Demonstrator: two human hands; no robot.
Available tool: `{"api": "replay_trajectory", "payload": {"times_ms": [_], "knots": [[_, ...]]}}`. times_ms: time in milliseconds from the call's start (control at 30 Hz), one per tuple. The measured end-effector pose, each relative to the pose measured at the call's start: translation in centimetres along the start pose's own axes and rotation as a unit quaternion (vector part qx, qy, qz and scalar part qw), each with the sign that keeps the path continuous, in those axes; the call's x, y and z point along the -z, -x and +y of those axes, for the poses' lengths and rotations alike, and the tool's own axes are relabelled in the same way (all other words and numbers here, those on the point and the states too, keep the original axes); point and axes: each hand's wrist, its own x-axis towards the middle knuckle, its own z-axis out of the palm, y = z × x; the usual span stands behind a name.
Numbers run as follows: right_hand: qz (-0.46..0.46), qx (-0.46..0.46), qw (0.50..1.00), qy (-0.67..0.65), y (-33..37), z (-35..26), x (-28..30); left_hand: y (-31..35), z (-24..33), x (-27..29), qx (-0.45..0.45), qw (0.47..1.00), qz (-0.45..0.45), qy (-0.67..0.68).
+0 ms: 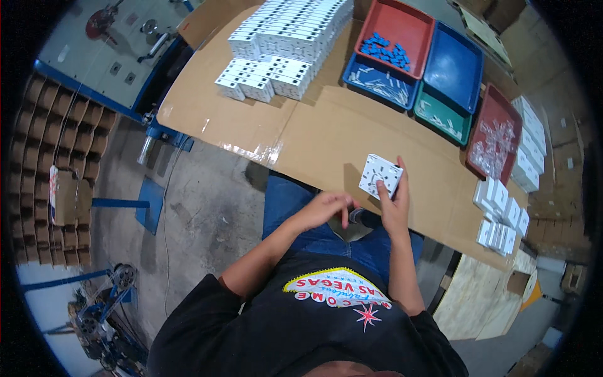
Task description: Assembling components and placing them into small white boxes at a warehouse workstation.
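A white square plastic housing [379, 175] with dark slots and holes on its face is held in my right hand [394, 204]. The thumb lies on its face and the fingers wrap its right edge. It is raised over the front edge of the cardboard-covered table [314, 141]. My left hand [328, 209] hovers over my lap, left of the housing and apart from it. Its fingers are loosely bent and spread, with nothing visible in them. Just right of that hand, a dark object with a grey band [364, 218] shows between my legs; its kind is unclear.
Stacked white housings [282, 47] fill the table's far left. Trays at the far right include a red one [402, 19] with blue parts, a blue one [455, 63], a green one [440, 116] and a dark red one [496, 113] with clear parts. White pieces [502, 217] sit at the right edge.
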Motion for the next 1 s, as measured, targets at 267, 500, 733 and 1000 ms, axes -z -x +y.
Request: {"api": "replay_trajectory", "payload": {"times_ms": [267,500,733,1000], "knots": [[-0.064,-0.020,0.997,0.043,-2.4,3.6,0.5,-1.2,-4.7,0.4,0.194,0.973,-0.123,0.027],[-0.111,0.111,0.977,0.146,-5.6,2.5,-6.3,-1.4,-4.6,1.2,0.229,0.962,-0.121,0.084],[-0.109,0.060,0.985,0.120,-10.8,4.6,-14.6,-1.5,-4.0,1.7,0.217,0.958,-0.121,0.143],[-0.060,0.082,0.986,0.132,-15.3,8.1,-20.9,-1.7,-3.4,2.4,0.245,0.945,-0.131,0.174]]}}
